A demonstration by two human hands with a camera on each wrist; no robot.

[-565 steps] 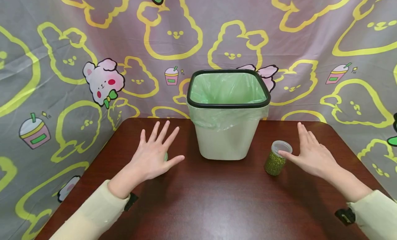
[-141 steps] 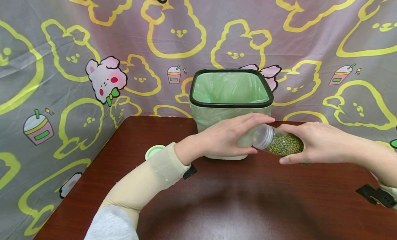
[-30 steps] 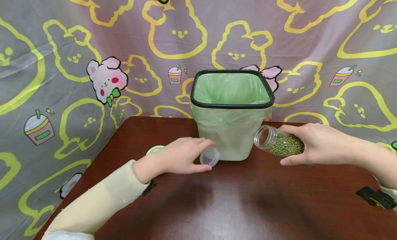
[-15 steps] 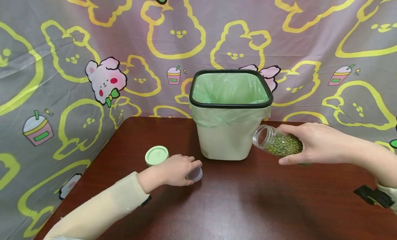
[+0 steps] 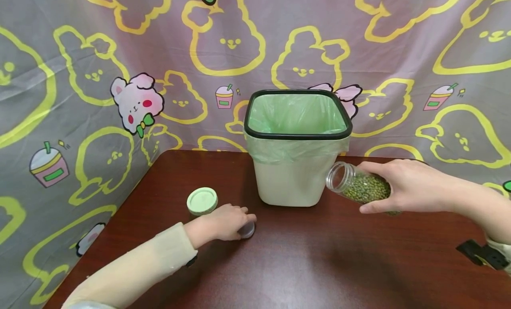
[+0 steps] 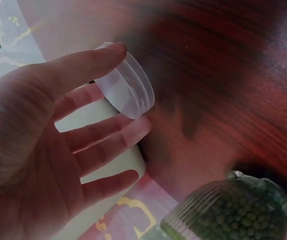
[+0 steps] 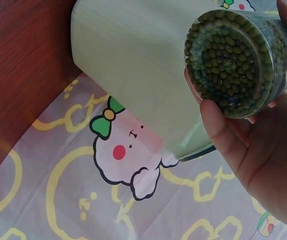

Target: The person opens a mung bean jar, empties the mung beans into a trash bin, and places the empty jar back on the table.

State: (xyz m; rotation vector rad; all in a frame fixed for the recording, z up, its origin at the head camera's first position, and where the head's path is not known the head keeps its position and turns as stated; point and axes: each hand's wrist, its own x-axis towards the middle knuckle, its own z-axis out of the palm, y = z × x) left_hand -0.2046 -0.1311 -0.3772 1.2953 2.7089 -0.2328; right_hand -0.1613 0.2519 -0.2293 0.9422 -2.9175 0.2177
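Observation:
My left hand pinches a clear plastic jar lid between thumb and fingers, low at the tabletop; whether the lid touches the wood I cannot tell. The left wrist view shows the lid on edge under the thumb. My right hand grips a clear jar of green beans, tilted with its uncovered mouth facing left, in front of the bin's right side. The right wrist view shows the jar's bean-filled base. Just behind my left hand stands a container with a pale green lid, its lower part mostly hidden.
A pale bin with a black rim and green liner stands at the back middle of the dark wooden table. Patterned cloth hangs behind and at the left. Part of a bean-filled jar shows low in the left wrist view.
The clear lid has come off the jar in my right hand. My left hand has carried it left and down to the table. The right hand now holds its tilted jar nearly still.

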